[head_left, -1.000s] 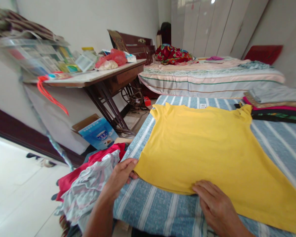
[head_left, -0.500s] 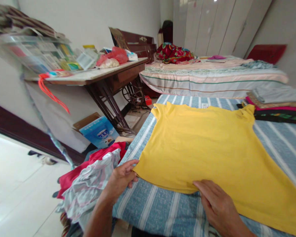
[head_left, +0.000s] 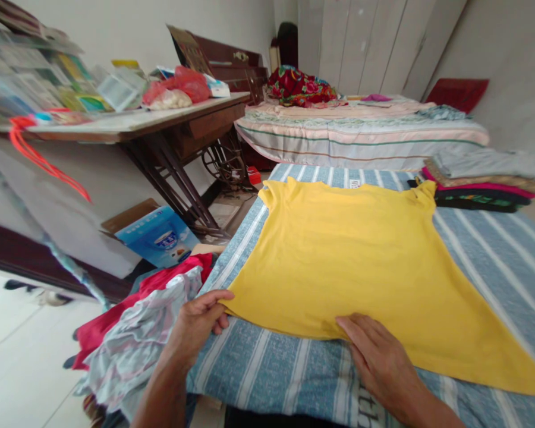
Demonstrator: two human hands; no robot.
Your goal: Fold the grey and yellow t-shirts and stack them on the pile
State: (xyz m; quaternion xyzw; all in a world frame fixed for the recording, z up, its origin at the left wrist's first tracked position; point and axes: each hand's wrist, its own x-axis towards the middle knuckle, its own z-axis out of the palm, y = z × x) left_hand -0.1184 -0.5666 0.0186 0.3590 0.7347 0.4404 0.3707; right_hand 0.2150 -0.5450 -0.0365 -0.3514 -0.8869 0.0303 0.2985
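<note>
Yellow shirt point(head_left: 352, 261) spread on a blue striped sheet point(head_left: 267, 374), reaching from the fingers of both hands toward the sheet's far edge. Left hand point(head_left: 198, 327): thumb and fingers closed on the shirt's near left corner, by the sheet's side edge. Right hand point(head_left: 381, 359): fingers bent over the hem; whether they pinch it, hard to say from here. Curved hem between the hands, running on rightward past the right fingers. Nearer than the hem, a band of sheet down to its front edge. Left of the left fingers, heaped clothes point(head_left: 138, 339). Folded pile point(head_left: 479, 184) beyond the right fingers, rightward.
</note>
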